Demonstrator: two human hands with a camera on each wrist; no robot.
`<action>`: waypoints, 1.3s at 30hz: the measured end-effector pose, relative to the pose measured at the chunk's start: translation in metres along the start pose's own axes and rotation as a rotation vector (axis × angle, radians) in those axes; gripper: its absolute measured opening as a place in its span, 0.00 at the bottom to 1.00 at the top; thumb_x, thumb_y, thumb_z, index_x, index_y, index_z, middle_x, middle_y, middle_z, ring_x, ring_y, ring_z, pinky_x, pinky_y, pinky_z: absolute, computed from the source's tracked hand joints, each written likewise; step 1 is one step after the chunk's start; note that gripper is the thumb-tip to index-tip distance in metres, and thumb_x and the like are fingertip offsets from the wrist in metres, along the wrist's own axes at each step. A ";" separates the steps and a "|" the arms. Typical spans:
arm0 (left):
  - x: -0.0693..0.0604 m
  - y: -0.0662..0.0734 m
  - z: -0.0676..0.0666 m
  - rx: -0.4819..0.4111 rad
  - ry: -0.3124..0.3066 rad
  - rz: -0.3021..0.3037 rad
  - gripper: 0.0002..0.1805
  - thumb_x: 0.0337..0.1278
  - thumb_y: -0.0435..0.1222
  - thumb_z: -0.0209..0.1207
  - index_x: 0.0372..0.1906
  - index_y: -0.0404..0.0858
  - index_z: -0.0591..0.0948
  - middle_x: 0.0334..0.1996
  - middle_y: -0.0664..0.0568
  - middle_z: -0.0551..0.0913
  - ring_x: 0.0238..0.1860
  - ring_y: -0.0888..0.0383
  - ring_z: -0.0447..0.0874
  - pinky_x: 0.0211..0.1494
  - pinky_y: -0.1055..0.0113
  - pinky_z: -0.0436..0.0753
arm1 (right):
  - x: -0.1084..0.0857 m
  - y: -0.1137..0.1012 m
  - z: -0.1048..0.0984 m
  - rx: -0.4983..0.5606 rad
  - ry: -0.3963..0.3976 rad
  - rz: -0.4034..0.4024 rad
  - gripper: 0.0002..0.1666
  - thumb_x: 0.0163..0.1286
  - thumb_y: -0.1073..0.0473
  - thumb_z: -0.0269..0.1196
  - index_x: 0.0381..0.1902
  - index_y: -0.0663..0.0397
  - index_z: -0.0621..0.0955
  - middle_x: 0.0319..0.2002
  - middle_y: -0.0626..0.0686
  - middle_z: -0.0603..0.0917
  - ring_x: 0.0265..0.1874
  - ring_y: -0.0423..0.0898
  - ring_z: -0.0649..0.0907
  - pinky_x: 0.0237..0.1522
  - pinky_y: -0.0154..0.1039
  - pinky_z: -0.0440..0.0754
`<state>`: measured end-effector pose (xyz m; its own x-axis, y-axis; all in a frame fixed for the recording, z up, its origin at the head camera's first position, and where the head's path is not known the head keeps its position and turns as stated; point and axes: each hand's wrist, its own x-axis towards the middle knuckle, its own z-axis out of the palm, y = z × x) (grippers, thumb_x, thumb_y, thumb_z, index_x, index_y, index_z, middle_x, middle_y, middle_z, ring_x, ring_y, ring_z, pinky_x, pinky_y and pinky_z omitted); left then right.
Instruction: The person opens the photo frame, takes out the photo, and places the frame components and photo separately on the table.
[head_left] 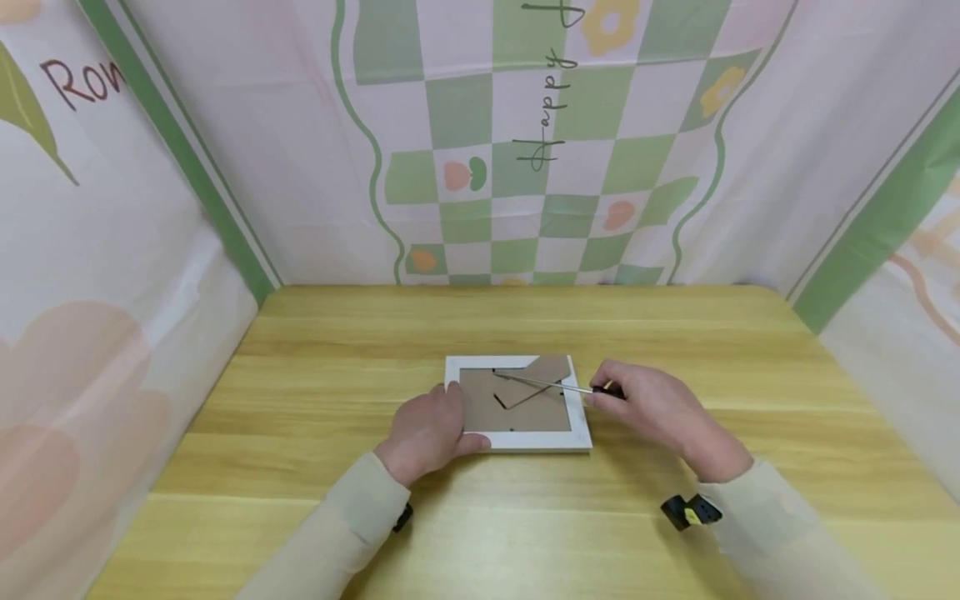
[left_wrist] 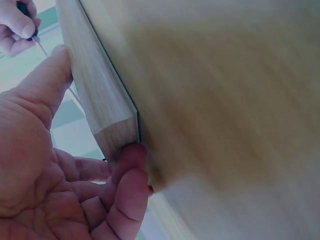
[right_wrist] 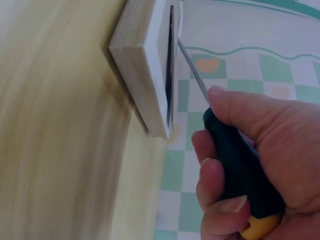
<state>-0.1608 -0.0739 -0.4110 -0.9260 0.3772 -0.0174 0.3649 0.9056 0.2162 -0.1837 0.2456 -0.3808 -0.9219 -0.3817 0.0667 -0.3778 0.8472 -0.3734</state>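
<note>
A white picture frame (head_left: 579,427) lies back side up on the table, its brown backing board (head_left: 480,412) showing, with small dark tabs around the edge. A brown stand flap (head_left: 551,367) slants across its upper right. My left hand (head_left: 429,423) grips the frame's left side; in the left wrist view its thumb and fingers hold the wood-toned edge (left_wrist: 92,75). My right hand (head_left: 660,408) holds a screwdriver (right_wrist: 240,160) by its dark handle with a yellow end. The thin metal shaft crosses the board, its tip by the tab (head_left: 493,370) near the upper left.
The wood-grain table (head_left: 337,333) extends around the frame on all sides. Printed cloth with green checks (head_left: 517,237) hangs behind it, and more cloth (head_left: 150,275) hangs at both sides. A black wrist device (head_left: 690,512) sits under the right sleeve.
</note>
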 end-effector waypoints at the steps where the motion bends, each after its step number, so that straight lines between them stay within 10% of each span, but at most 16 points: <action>1: 0.000 0.000 0.000 0.003 0.007 0.005 0.40 0.54 0.62 0.72 0.48 0.29 0.77 0.30 0.46 0.79 0.25 0.54 0.74 0.25 0.59 0.77 | 0.000 0.000 0.001 0.001 0.001 -0.001 0.08 0.73 0.48 0.68 0.42 0.43 0.85 0.35 0.42 0.87 0.32 0.40 0.81 0.36 0.45 0.81; 7: 0.001 0.000 0.002 0.013 0.002 -0.019 0.43 0.53 0.64 0.70 0.52 0.28 0.78 0.46 0.36 0.85 0.25 0.51 0.79 0.24 0.59 0.78 | 0.000 0.004 0.005 0.013 -0.005 0.013 0.09 0.74 0.47 0.67 0.43 0.43 0.84 0.33 0.42 0.85 0.31 0.41 0.79 0.34 0.42 0.78; 13: 0.005 0.001 0.001 -0.007 -0.061 -0.060 0.49 0.52 0.66 0.69 0.58 0.25 0.77 0.75 0.26 0.65 0.16 0.56 0.73 0.16 0.63 0.72 | 0.000 0.009 0.008 0.030 -0.009 0.035 0.09 0.74 0.45 0.66 0.43 0.40 0.84 0.33 0.41 0.85 0.31 0.41 0.78 0.34 0.41 0.76; 28: 0.007 0.003 -0.002 0.022 -0.092 -0.073 0.51 0.53 0.67 0.68 0.62 0.25 0.76 0.76 0.29 0.65 0.17 0.56 0.72 0.17 0.64 0.72 | 0.016 0.030 -0.001 0.124 -0.136 0.030 0.19 0.81 0.41 0.58 0.47 0.45 0.88 0.32 0.43 0.86 0.33 0.40 0.81 0.41 0.44 0.79; 39: 0.007 0.003 -0.001 0.020 -0.100 -0.091 0.51 0.51 0.66 0.69 0.62 0.25 0.76 0.76 0.30 0.65 0.15 0.57 0.71 0.17 0.65 0.72 | 0.007 0.018 0.003 0.030 -0.034 0.031 0.09 0.74 0.46 0.66 0.45 0.41 0.87 0.41 0.43 0.89 0.41 0.42 0.86 0.44 0.49 0.84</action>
<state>-0.1664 -0.0684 -0.4094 -0.9412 0.3104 -0.1335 0.2830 0.9401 0.1902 -0.1968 0.2568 -0.3899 -0.9295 -0.3680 0.0232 -0.3457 0.8478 -0.4021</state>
